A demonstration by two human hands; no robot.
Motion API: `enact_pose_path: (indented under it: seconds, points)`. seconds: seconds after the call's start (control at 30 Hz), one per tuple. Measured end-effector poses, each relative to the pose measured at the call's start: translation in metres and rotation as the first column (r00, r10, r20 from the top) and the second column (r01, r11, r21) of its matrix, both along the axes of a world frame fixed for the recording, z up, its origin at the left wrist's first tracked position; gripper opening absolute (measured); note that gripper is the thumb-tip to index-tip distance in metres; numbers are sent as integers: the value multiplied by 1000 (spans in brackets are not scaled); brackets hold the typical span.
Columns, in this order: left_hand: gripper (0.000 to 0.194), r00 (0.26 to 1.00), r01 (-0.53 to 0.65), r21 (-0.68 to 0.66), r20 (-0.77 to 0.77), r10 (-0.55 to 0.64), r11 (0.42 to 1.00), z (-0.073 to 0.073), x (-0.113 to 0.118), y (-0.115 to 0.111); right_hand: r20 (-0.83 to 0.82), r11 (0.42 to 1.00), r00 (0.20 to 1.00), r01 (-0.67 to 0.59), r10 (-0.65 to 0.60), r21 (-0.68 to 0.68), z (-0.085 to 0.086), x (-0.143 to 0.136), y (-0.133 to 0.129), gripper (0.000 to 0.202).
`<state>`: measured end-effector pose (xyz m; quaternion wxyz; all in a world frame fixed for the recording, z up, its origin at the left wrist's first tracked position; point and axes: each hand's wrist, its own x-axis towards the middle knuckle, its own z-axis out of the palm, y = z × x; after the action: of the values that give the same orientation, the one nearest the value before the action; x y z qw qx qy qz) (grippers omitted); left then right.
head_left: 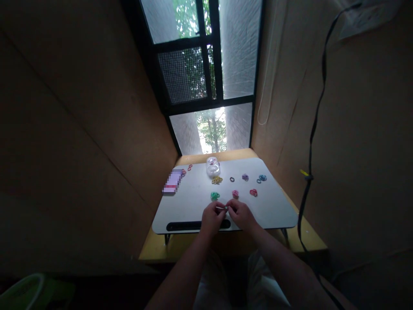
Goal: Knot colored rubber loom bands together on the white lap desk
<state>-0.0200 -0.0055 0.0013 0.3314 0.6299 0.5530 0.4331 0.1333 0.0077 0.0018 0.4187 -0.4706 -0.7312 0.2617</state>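
Above the front edge of a white folding lap table point(187, 206), my left hand point(213, 217) and my right hand point(240, 214) meet, fingertips pinched close together. A tiny pale greenish thing shows between them, too small to name. Just beyond my left hand lies a pile of green rings point(214, 196), like small hair ties. A pink pile point(235, 193) is beyond my right hand, and a red pile point(253, 192) lies farther right. Behind these are yellow rings point(217, 180), a dark ring point(232, 179), a purple pile point(245, 177) and blue rings point(262, 177).
A clear plastic jar point(213, 167) stands at the table's back. Orange-red rings point(190, 167) lie at the back left, near a phone point(173, 181) with a blurred screen. A black slot point(183, 225) runs along the front edge. A black cable point(314, 125) hangs at right.
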Motion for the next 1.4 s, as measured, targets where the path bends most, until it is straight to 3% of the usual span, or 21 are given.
enact_pose_path:
  seconds: [0.6,1.4]
  points:
    - [8,997,-42,37,-59,44,998,4,1,-2,62,1000,998,-4,3,12,-3,0,1,7]
    - [9,997,6,-13,73,-6,1000,-1,-2,1,54,1000,998,27,-26,-3,-2,-1,-1,11]
